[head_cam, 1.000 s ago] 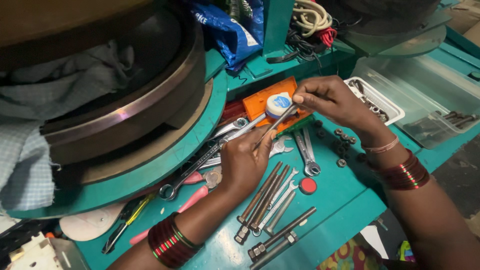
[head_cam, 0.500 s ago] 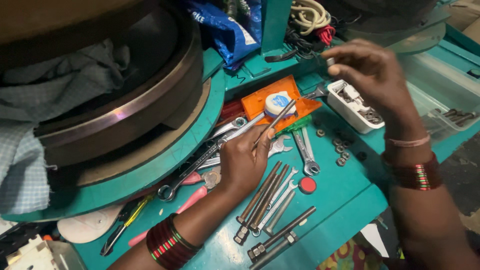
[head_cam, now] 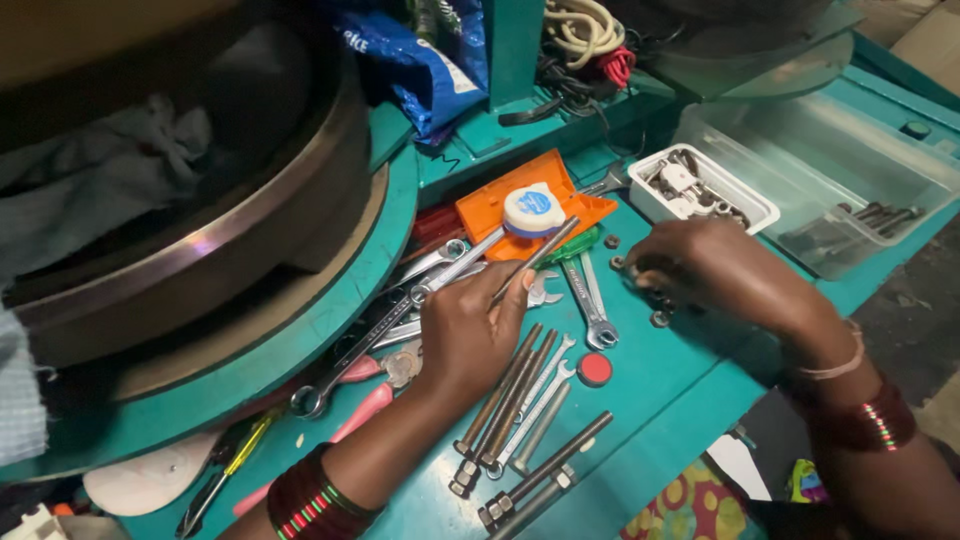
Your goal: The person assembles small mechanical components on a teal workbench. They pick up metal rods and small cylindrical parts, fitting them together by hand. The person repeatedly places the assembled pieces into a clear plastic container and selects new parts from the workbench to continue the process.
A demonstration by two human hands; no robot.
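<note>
The work looks barely begun — sorting or picking out hardware, as far as I can judge. The left hand (head_cam: 470, 335) is closed on a thin rod (head_cam: 535, 260), whose far end lies against the orange case (head_cam: 485, 215). The right hand (head_cam: 715, 270), right of that case, curls its fingers down over small nuts (head_cam: 660, 318) on the bench (head_cam: 690, 390); whether it has pinched one I cannot tell. Most nuts lie loose beside the hand. Below the case, spanners (head_cam: 590, 300) and bolts (head_cam: 520, 400) lie in no order, nothing gathered. The white tray (head_cam: 760, 212), right of the case, holds small parts too jumbled to name. The right fingertips are hidden under the knuckles — and the bolts' lower ends run out of frame.
</note>
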